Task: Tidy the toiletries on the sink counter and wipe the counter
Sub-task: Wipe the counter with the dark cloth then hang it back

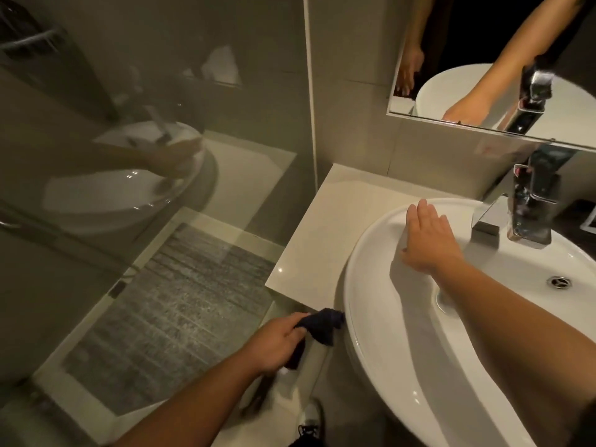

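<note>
At the sink corner: risks from here, biggest thing down to smallest.

Glass shower screen [135, 130]: runs right along the left edge of the worktop. A wide swipe with the cloth could send an elbow or knuckles into it, my guess anyway.

Basin [371, 317]: big white bowl sitting on top of the worktop and hanging over its front edge. Wiping tight round its foot is awkward, so that strip could easily get missed.

Worktop [329, 227]: pale slab to the left of the basin, bare in what shows. No toiletries in view on this side, so tidying here looks done or they're elsewhere; something dark sits at the far right edge past the tap but I can't tell what it is.

Tap [529, 204]: chrome block at the back of the basin, near the right hand. Reaching around it blind could knock the lever and start the water.

Right hand [425, 240]: flat and open, fingers stretched out, palm down on the basin's inner rim, holding nothing. Looks like bracing. If that glaze is wet the palm could slip as weight goes onto it.

Left hand [274, 343]: closed around the cloth, down below the front corner of the worktop, beside the basin.

Cloth [322, 324]: dark, bunched up, one end poking toward the corner and a tail hanging under the fist. Balled like this it'd only smear a thin line, and the loose tail could drag on the floor edge and pick up grit.
</note>
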### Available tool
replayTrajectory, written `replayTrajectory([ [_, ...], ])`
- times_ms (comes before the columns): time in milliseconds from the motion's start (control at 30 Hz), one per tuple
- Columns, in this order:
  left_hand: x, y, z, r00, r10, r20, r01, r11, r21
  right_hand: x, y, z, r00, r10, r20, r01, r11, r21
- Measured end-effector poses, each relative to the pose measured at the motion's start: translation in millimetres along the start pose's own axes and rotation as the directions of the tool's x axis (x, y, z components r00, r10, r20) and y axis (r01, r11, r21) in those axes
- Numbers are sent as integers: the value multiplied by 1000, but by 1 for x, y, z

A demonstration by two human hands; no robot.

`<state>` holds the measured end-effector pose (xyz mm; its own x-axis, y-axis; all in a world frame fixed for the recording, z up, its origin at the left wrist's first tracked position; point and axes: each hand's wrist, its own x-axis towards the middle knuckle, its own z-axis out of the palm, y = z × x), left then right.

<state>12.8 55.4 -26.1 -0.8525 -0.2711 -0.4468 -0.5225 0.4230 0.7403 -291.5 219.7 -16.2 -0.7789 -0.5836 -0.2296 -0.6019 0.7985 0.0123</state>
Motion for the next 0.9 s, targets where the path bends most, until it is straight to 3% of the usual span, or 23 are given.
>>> replayTrajectory([
  [33, -5, 2, 0, 994, -113, 2, 110, 958, -264, 0, 0, 0, 1000, -1, -1, 1, 1000, 2],
  [100, -10, 5, -3, 960, -279, 24, 221, 702, -677, 1, 1, 3, 1000, -2, -14, 2, 1000, -1],
  [167, -3, 8, -12, 937, -343, 66, 225, 449, -865, 1, 0, 6, 999, 1, -36, -1, 1000, -9],
  [233, 17, 16, -26, 922, -375, 99, 229, 323, -918, 2, 0, 9, 999, 10, -52, -11, 1000, -11],
  [333, 67, 37, -50, 915, -396, 74, 205, 300, -931, 3, 0, 13, 995, 9, -95, -12, 1000, -23],
  [433, 131, 72, -73, 959, -276, -64, 63, 428, -902, 3, -1, 15, 992, 12, -126, -13, 1000, -12],
  [500, 180, 101, -85, 975, -131, -180, -68, 595, -801, 4, -3, 16, 989, 21, -144, -21, 1000, -2],
  [533, 208, 114, -89, 968, -49, -246, -132, 736, -665, 5, -4, 17, 988, 28, -154, -29, 1000, -2],
  [567, 236, 127, -90, 950, 63, -305, -201, 873, -445, 6, -5, 18, 986, 37, -164, -39, 999, -7],
  [600, 264, 137, -89, 923, 213, -321, -277, 946, -170, 7, -6, 20, 984, 46, -174, -50, 999, -18],
  [633, 291, 147, -84, 890, 368, -269, -357, 930, 93, 9, -6, 21, 981, 54, -185, -61, 998, -32],
  [700, 336, 162, -65, 827, 563, -2, -511, 753, 415, 12, -7, 25, 974, 77, -214, -88, 995, -40],
  [800, 382, 171, -20, 675, 587, 447, -730, 445, 518, 16, -9, 32, 952, 109, -287, -108, 994, 19],
  [900, 409, 168, 5, 533, 595, 601, -824, 205, 528, 19, -10, 39, 928, 112, -356, -100, 994, 54],
])
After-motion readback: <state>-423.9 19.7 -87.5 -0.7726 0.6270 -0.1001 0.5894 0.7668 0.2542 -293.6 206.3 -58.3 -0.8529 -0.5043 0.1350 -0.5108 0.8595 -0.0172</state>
